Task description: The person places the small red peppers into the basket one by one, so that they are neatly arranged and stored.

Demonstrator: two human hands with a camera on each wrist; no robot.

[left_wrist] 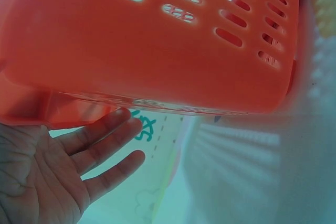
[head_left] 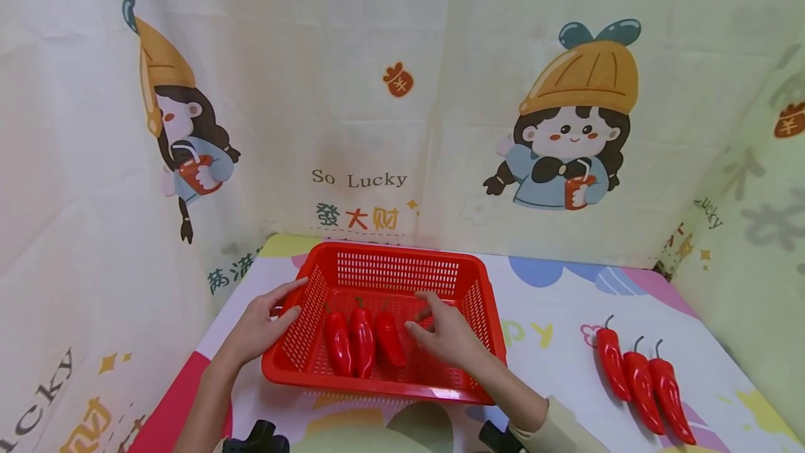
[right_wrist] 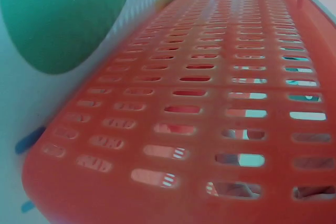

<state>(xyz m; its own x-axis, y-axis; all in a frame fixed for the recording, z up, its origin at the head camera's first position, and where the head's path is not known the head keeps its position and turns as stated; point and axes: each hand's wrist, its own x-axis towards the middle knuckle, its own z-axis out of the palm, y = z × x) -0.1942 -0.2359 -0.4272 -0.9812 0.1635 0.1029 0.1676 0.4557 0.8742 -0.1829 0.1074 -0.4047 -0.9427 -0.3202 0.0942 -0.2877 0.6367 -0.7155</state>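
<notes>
A red slotted plastic basket (head_left: 383, 386) stands on the table, with three red chili peppers (head_left: 361, 344) lying side by side in its left half. My left hand (head_left: 264, 324) is at the basket's left rim, thumb and forefinger tips touching it. In the left wrist view the other fingers of that left hand (left_wrist: 68, 166) extend fairly straight beneath the rim. Over the inside of the basket, just right of the peppers, hovers my right hand (head_left: 448, 334), fingers loosely bent and holding nothing. The right wrist view is filled by the basket's slotted outer wall (right_wrist: 210, 90), which mostly hides the right hand.
Three more red chili peppers (head_left: 641, 376) lie in a slanted row on the table at the right. A patterned cloth covers the table (head_left: 547, 376). Printed fabric (head_left: 434, 124) hangs behind and on both sides.
</notes>
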